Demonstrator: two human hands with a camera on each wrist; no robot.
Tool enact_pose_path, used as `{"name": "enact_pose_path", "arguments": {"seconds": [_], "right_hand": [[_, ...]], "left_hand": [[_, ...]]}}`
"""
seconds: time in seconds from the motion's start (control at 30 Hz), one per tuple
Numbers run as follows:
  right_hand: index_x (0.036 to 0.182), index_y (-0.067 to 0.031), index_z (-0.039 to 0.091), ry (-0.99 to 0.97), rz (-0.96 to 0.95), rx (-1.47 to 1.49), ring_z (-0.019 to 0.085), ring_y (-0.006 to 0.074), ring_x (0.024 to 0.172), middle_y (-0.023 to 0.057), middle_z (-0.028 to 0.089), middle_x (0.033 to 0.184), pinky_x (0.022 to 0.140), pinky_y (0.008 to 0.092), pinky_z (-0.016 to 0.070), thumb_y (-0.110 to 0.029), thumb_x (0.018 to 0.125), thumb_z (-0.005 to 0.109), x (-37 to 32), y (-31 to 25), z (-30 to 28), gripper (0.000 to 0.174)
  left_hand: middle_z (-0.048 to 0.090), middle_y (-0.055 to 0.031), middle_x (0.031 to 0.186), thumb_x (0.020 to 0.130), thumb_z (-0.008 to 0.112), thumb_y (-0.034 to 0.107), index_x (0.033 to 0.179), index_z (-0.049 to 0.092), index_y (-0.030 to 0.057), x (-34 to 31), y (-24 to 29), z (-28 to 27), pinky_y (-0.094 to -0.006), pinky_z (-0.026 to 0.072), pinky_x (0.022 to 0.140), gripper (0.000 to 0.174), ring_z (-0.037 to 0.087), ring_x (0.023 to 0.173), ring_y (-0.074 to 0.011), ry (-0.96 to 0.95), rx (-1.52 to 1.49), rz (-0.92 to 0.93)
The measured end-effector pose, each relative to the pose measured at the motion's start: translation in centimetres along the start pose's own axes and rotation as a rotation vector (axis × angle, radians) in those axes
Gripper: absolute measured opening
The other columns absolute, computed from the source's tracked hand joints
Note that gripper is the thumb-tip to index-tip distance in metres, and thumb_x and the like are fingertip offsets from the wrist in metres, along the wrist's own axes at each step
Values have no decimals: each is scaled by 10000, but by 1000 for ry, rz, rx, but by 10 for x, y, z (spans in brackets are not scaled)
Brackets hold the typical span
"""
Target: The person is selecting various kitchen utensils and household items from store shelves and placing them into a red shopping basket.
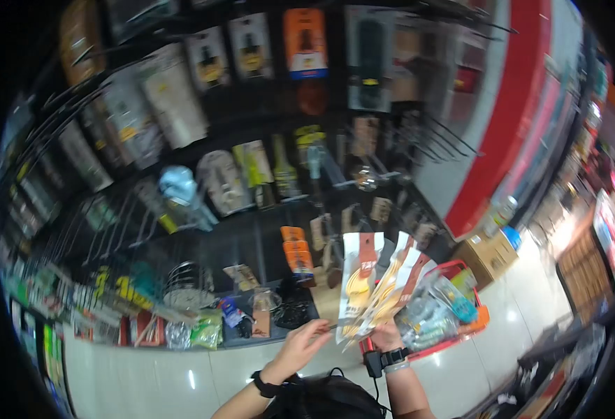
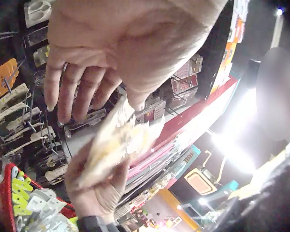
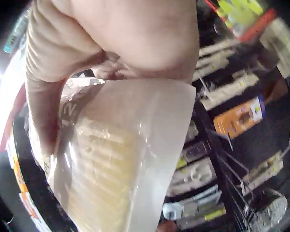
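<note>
Several clear packets (image 1: 358, 279) with brown-and-white headers and pale wooden-looking pieces fan out above the right hand (image 1: 388, 336), which grips their lower ends. In the right wrist view, the right hand (image 3: 111, 38) curls round a packet (image 3: 106, 154) showing a row of yellowish pieces. The left hand (image 1: 300, 348) is beside the packets, fingers extended toward their lower left edge. In the left wrist view, the left hand (image 2: 130, 48) has its fingers straight, with the thumb tip at or near the blurred packets (image 2: 117, 140); contact is unclear.
A red basket (image 1: 439, 355) with packaged goods is beside the right forearm. Hanging products on hooks fill the dark display wall (image 1: 244, 105). Low on the display lies a green packet (image 1: 207, 331). A cardboard box (image 1: 488, 257) stands on the floor (image 1: 524, 293) at right.
</note>
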State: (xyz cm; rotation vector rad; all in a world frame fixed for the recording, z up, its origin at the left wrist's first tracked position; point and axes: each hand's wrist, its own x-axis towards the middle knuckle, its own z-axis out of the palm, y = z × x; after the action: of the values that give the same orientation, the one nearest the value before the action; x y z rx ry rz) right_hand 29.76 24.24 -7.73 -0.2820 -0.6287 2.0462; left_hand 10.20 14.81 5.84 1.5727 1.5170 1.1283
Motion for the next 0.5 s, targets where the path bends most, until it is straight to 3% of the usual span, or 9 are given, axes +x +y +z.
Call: {"name": "enact_pose_path", "arguments": {"seconds": [0.03, 0.07, 0.1, 0.2, 0.23, 0.37, 0.4, 0.43, 0.5], "right_hand": [[1321, -36, 359, -33, 75, 8, 519, 231, 1110, 73, 523, 1223, 938, 385, 436, -45, 671, 740, 5, 13, 6, 754], [1318, -44, 365, -65, 118, 13, 513, 229, 1119, 67, 509, 1242, 948, 376, 427, -43, 659, 749, 9, 23, 22, 763], [1316, -51, 374, -84, 144, 43, 498, 233, 1138, 60, 499, 1256, 971, 381, 407, -48, 657, 749, 11, 36, 36, 758], [1321, -52, 375, -121, 244, 98, 479, 247, 1166, 62, 494, 1272, 1005, 398, 372, -44, 647, 736, 16, 68, 72, 765], [1326, -54, 372, -145, 290, 93, 476, 254, 1172, 67, 490, 1280, 1015, 404, 361, -39, 647, 725, 17, 79, 74, 766], [1303, 0, 386, -271, 445, 54, 451, 277, 1199, 103, 492, 1275, 1040, 433, 323, -12, 663, 668, 22, 106, 95, 699], [1241, 44, 430, -240, 410, 50, 523, 265, 1118, 127, 546, 1200, 987, 414, 393, -23, 662, 701, 22, 115, 109, 642], [1241, 44, 430, -281, 432, 44, 523, 265, 1118, 127, 546, 1200, 987, 414, 393, -23, 662, 701, 27, 128, 111, 642], [1117, 25, 548, -239, 493, -32, 575, 226, 953, 98, 615, 984, 874, 354, 451, -56, 802, 593, 28, 154, 101, 328]], "left_hand": [[617, -143, 919, 843, 642, 195, 1008, 567, -15, -4, 1, 0, -294, 476, 684, 277, 602, 772, -272, 49, 104, -19], [623, -126, 907, 855, 637, 207, 998, 575, -10, -11, 0, 2, -266, 465, 676, 267, 585, 747, -184, 166, 93, -72], [623, -126, 907, 855, 637, 207, 998, 575, -10, -20, -2, 1, -266, 465, 676, 267, 585, 747, -184, 233, 108, -87], [633, -34, 955, 898, 597, 216, 1049, 577, 11, -47, -7, -12, -219, 452, 716, 256, 545, 826, -59, 474, -448, -281], [614, -28, 1046, 918, 557, 127, 1181, 525, 1, -57, -17, -21, -222, 460, 794, 293, 548, 917, -67, 438, -544, -275], [596, -26, 1085, 928, 536, 108, 1188, 511, -5, -88, -23, -47, -222, 453, 832, 284, 546, 941, -70, 578, -761, -281], [590, -26, 1098, 931, 532, 108, 1190, 504, -10, -97, -26, -55, -225, 451, 843, 286, 546, 947, -73, 563, -782, -290], [590, -26, 1098, 931, 532, 108, 1190, 504, -10, -104, -29, -63, -225, 451, 843, 286, 546, 947, -73, 605, -776, -265], [580, -23, 1119, 939, 517, 108, 1203, 490, -10, -119, -38, -73, -223, 446, 853, 291, 547, 955, -72, 634, -792, -266]]}}
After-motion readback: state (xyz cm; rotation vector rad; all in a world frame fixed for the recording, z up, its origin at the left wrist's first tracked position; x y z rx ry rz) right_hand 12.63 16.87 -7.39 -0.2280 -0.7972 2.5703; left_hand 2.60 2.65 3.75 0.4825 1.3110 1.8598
